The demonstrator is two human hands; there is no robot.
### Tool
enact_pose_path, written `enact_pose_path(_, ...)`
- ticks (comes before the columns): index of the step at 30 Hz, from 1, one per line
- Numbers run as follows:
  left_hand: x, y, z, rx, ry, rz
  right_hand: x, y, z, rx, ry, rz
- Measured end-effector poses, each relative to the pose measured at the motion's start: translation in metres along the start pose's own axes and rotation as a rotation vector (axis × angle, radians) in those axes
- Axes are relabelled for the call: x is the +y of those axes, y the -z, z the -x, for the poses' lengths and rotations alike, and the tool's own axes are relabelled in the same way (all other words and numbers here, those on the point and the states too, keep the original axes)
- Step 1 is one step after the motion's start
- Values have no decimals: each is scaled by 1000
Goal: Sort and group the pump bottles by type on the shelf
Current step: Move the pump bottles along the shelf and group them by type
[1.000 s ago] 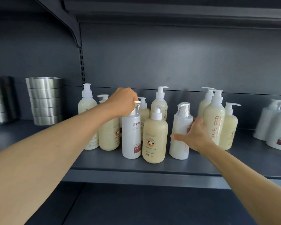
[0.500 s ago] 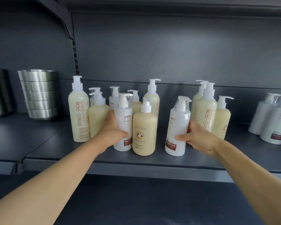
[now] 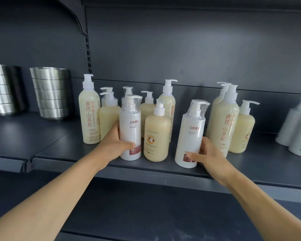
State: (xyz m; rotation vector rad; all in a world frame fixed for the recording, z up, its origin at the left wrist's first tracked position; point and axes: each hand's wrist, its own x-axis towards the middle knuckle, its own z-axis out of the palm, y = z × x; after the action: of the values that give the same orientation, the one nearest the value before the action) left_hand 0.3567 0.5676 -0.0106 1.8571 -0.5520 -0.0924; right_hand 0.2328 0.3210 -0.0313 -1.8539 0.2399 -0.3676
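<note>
Pump bottles of mixed types stand together on the dark shelf (image 3: 146, 168). My left hand (image 3: 114, 142) grips the lower body of a white bottle (image 3: 130, 125) with a plastic-wrapped pump, standing upright near the front. My right hand (image 3: 208, 153) holds a second white wrapped bottle (image 3: 190, 134) at its base; this one leans to the right. Between them stands a short cream bottle (image 3: 157, 136). Tall pale yellow bottles with red lettering stand at the left (image 3: 89, 113) and right (image 3: 223, 122), with more cream bottles behind.
More white bottles (image 3: 297, 131) are grouped at the far right of the shelf. Stacked steel bowls (image 3: 50, 92) and a second stack (image 3: 0, 89) sit on the neighbouring shelf to the left. A lower shelf runs below my arms.
My left hand came down from the white bottle's pump to its lower body. My right hand closed around the base of the second white bottle, which now tilts right.
</note>
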Motion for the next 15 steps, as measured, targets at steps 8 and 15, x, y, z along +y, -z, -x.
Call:
enact_pose_path(8,-16,-29,11,233,10,-41,-2,-32,6,337,116,265)
enact_pose_path(15,-13,-23,21,241,33,-66,-7,-35,14,380,81,351)
